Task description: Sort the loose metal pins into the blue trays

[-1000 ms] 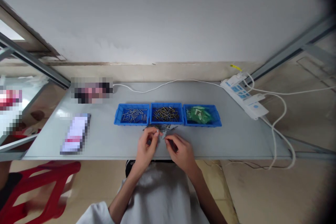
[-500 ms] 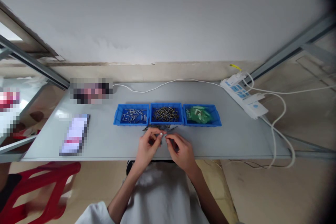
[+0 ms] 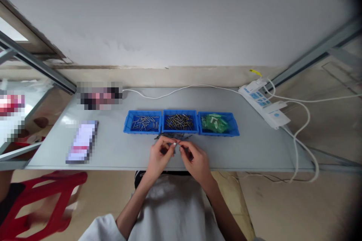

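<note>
My left hand [image 3: 160,155] is closed in a pinch, thumb against forefinger. A small white spot shows at its fingertips, too small to name. Beside it my right hand [image 3: 195,160] is also pinched, its fingertips almost touching the left ones. Whatever sits between the fingers is hidden. Just beyond both hands lies a pile of thin dark metal rods [image 3: 181,136] on the grey table [image 3: 118,154]. Behind the pile stand three blue bins in a row: a left bin [image 3: 142,132] with silvery pins, a middle bin [image 3: 180,131] with brassy and dark pins, and a right bin [image 3: 233,130] with a green plastic bag [image 3: 216,123].
A white power strip [image 3: 263,104] with cables lies at the right; one white cable [image 3: 158,98] runs along the back. At the left are a phone-like blurred object [image 3: 82,142] and another blurred item [image 3: 100,97]. A red stool [image 3: 53,199] stands below left.
My right fingertips have come slightly closer to the left ones. The view has shifted a little; the bins and the pile stay where they were.
</note>
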`<state>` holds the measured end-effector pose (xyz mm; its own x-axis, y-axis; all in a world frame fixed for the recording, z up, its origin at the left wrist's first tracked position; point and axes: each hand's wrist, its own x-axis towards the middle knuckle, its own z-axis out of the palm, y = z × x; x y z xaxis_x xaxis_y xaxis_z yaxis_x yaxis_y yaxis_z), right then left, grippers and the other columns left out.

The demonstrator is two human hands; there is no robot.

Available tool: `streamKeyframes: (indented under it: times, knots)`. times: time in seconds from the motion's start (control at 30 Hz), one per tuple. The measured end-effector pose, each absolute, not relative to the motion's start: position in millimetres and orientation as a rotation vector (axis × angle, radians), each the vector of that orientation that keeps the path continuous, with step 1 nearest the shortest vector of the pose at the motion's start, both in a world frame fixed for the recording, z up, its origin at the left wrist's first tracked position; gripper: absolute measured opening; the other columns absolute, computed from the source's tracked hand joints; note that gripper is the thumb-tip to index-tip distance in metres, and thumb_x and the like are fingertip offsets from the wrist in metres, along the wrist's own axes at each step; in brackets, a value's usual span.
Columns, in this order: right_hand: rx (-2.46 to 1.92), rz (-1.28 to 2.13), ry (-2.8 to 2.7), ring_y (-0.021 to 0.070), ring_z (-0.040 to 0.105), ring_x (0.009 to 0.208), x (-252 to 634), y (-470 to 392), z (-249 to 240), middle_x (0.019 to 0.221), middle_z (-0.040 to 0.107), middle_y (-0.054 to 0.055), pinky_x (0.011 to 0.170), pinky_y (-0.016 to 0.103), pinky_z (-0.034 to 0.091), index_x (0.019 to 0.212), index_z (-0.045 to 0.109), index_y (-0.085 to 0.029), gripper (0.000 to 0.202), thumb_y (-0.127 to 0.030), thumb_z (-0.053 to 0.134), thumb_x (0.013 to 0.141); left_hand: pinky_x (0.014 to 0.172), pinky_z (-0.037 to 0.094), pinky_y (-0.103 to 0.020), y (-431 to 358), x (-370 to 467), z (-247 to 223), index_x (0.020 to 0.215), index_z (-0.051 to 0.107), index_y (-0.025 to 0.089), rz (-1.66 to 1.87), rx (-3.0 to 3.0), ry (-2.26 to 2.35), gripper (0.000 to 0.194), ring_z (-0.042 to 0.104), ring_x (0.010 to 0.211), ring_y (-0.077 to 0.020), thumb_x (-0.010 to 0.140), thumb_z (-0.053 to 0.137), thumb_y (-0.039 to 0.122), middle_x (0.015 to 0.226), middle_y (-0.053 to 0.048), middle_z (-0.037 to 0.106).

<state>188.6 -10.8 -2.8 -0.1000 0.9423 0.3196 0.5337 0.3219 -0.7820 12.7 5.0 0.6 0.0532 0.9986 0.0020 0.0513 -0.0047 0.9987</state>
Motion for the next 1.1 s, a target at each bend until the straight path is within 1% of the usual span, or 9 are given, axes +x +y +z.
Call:
streamKeyframes:
  times: [0.07,0.17,0.23,0.3,0.4,0.5,0.7,1.1]
  knots:
    - [-1.340,0.622,-1.713,0.0143,0.066,0.065,186.2,-9.2,-0.3,0.093,0.078,0.002,0.062,0.025,0.054,0.117,0.069,-0.025,0.015,-0.025,0.058,0.107,0.062,0.056,-0.025,5.0,12.0,0.2,0.101,0.069,0.021,1.149,1.272,1.210,0.022,0.069,0.061,-0.0123,0.100,0.074,0.042,0.106,-0.009,0.084]
    - [-1.338,0.619,-1.669,0.0130,0.063,0.061,180.2,-5.1,1.9,0.088,0.077,0.002,0.060,0.024,0.054,0.119,0.069,-0.024,0.016,-0.028,0.059,0.107,0.062,0.055,-0.025,5.2,10.8,-1.8,0.102,0.070,0.021,1.153,1.267,1.220,0.023,0.069,0.061,-0.0133,0.100,0.074,0.043,0.092,-0.005,0.082]
    - [-1.321,0.622,-1.671,0.0128,0.063,0.061,176.0,-2.3,1.8,0.089,0.077,0.002,0.061,0.024,0.055,0.118,0.070,-0.024,0.016,-0.030,0.060,0.107,0.062,0.055,-0.025,5.6,10.1,-3.9,0.103,0.071,0.021,1.157,1.264,1.227,0.025,0.069,0.061,-0.0143,0.099,0.075,0.045,0.081,-0.003,0.079]
    - [-1.307,0.622,-1.684,0.0134,0.065,0.063,173.4,-0.6,0.7,0.092,0.078,0.003,0.063,0.025,0.056,0.118,0.071,-0.024,0.017,-0.031,0.060,0.108,0.063,0.055,-0.025,6.1,9.7,-5.5,0.104,0.070,0.020,1.161,1.256,1.232,0.027,0.070,0.061,-0.0151,0.099,0.076,0.047,0.078,-0.002,0.077]
    - [-1.299,0.617,-1.695,0.0144,0.066,0.065,172.7,-0.8,-1.1,0.093,0.078,0.004,0.065,0.027,0.056,0.118,0.073,-0.025,0.018,-0.031,0.059,0.108,0.061,0.055,-0.025,6.8,9.6,-5.9,0.104,0.070,0.020,1.166,1.248,1.232,0.029,0.070,0.061,-0.0156,0.099,0.075,0.049,0.076,-0.002,0.077]
    - [-1.298,0.619,-1.688,0.0140,0.064,0.062,173.8,-2.2,-1.4,0.090,0.077,0.004,0.062,0.026,0.055,0.118,0.072,-0.025,0.018,-0.030,0.059,0.108,0.060,0.054,-0.025,7.4,9.8,-4.3,0.103,0.070,0.020,1.163,1.250,1.222,0.028,0.070,0.060,-0.0153,0.099,0.076,0.048,0.075,-0.002,0.076]
    - [-1.300,0.624,-1.681,0.0142,0.064,0.062,174.3,-2.4,0.9,0.090,0.077,0.003,0.061,0.026,0.055,0.118,0.073,-0.025,0.018,-0.031,0.059,0.108,0.061,0.055,-0.025,7.9,9.6,-2.3,0.101,0.070,0.020,1.162,1.257,1.213,0.029,0.071,0.060,-0.0150,0.097,0.077,0.048,0.080,-0.003,0.078]
    - [-1.303,0.595,-1.701,0.0141,0.062,0.061,174.3,-3.0,-0.3,0.090,0.076,0.003,0.060,0.026,0.054,0.117,0.073,-0.025,0.019,-0.030,0.058,0.108,0.058,0.055,-0.024,7.4,11.2,-1.9,0.102,0.071,0.020,1.176,1.267,1.216,0.028,0.070,0.058,-0.0148,0.098,0.076,0.047,0.073,-0.001,0.076]
